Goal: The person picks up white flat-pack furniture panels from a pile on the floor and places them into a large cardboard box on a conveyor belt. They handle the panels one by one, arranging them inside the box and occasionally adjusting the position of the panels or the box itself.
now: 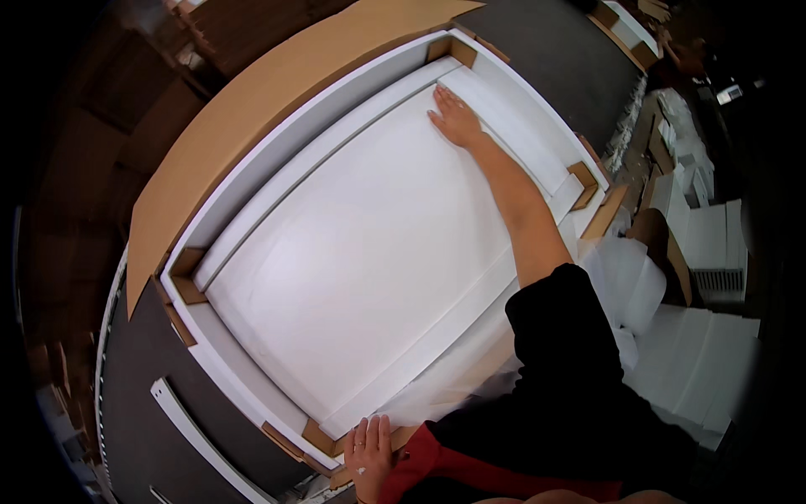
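Observation:
A large white panel [336, 252] lies flat inside a cardboard box with white inner walls [243, 181]. My right arm reaches across the panel, and my right hand [456, 118] lies with fingers stretched out at its far right corner, beside a white board strip [508, 126]. My left hand [368, 458] rests at the box's near corner, fingers extended and pointing away from me; its thumb side is partly hidden. Another white strip [428, 336] runs along the panel's near edge. Brown cardboard corner pieces [189, 277] sit in the box's corners.
A brown cardboard flap [218, 126] stands out along the box's far left side. On the dark table [143, 361] lies a narrow white strip [201, 445]. Translucent wrapping [625, 281] and stacked white boards [697, 361] are to the right.

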### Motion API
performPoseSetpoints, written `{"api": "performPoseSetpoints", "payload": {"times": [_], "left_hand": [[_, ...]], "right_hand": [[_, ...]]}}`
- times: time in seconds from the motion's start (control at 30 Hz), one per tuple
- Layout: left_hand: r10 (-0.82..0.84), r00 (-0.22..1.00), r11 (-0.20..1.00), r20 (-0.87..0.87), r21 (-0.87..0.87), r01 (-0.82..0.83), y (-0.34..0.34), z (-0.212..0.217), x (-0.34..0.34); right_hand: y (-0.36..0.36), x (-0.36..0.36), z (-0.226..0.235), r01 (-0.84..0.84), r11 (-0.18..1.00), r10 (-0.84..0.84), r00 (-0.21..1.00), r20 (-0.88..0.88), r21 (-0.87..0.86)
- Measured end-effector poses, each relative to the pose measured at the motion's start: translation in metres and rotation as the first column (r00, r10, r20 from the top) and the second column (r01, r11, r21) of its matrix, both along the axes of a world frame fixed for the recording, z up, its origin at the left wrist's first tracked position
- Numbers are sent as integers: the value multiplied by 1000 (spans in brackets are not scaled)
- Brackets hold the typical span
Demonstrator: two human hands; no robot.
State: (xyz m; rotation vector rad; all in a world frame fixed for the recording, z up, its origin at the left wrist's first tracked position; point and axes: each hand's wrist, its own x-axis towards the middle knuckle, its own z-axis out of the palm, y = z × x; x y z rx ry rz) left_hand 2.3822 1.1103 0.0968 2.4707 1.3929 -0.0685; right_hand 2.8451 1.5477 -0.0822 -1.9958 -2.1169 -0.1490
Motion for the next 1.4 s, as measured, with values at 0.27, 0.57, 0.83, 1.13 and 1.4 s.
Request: {"api": "performPoseSetpoints", "payload": {"times": [0.27, 0.57, 0.83, 1.13, 1.4], "left_hand": [[-164, 986, 945, 34, 290, 147, -4, -41, -22], [-20, 1000, 965, 21, 261, 14, -12, -15, -13], [97, 995, 953, 39, 284, -104, -3, -5, 2], [173, 985, 952, 22, 253, -173, -11, -4, -1], [185, 983, 919, -16, 357, -167, -7, -2, -6]], "right_hand": [[-120, -215, 18, -845, 533, 834, 533, -144, -38], [-116, 12, 18, -62, 995, 52, 992, -119, -83], [-223, -272, 36, -465, 873, 426, 874, -231, -147], [-292, -368, 26, -985, 168, 884, 165, -437, -33], [-136, -29, 2, -49, 998, 48, 999, -14, -39]]}}
